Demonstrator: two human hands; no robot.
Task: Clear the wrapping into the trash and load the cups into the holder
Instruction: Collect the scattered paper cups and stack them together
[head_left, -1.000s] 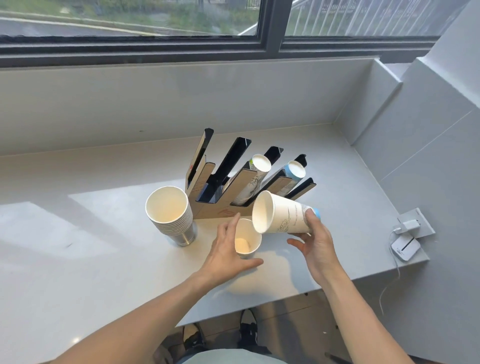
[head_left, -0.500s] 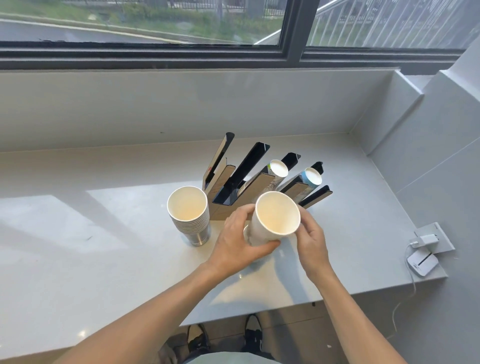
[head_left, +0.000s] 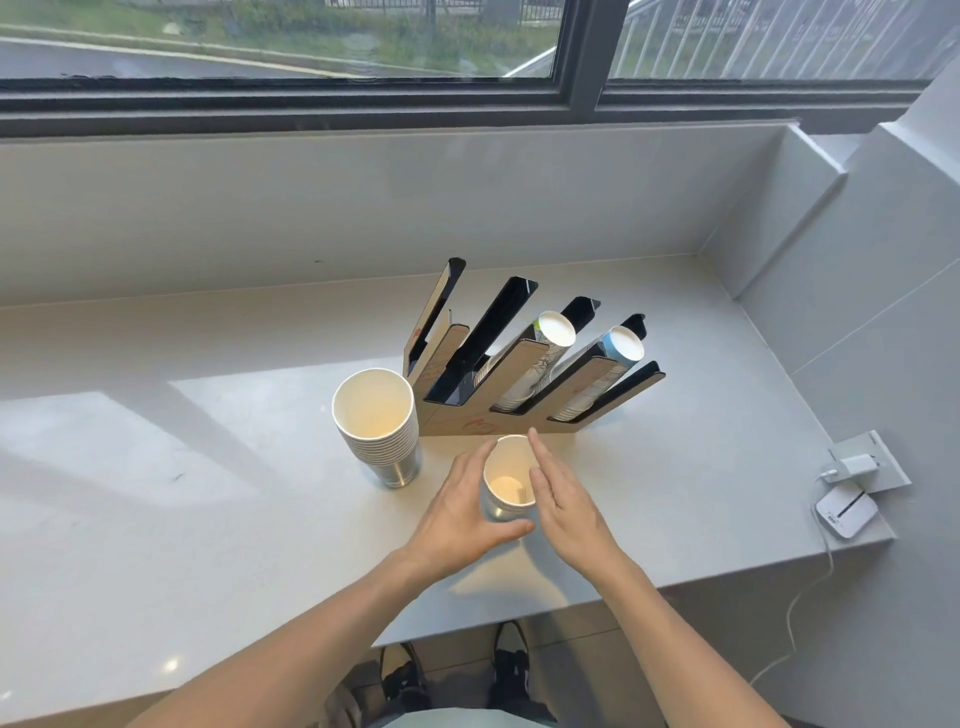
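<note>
A short stack of white paper cups (head_left: 508, 480) stands upright on the grey counter (head_left: 208, 467), in front of the holder. My left hand (head_left: 457, 514) is curled around its left side, thumb under its near edge. My right hand (head_left: 566, 499) lies flat against its right side with straight fingers and grips nothing. A taller stack of white cups (head_left: 375, 415) stands to the left. The slanted cup holder (head_left: 524, 364) behind has black channels. Its two right channels hold cup stacks (head_left: 556, 332); its two left channels are empty.
A white device (head_left: 847, 512) with a cable and a wall plug (head_left: 857, 465) sit at the counter's right end. A raised ledge and a window run along the back, and a wall closes the right side. The counter's front edge is just below my wrists.
My right hand brought its held cups down into the cup under my left hand and let go. The cups now stand on the counter as one stack.
</note>
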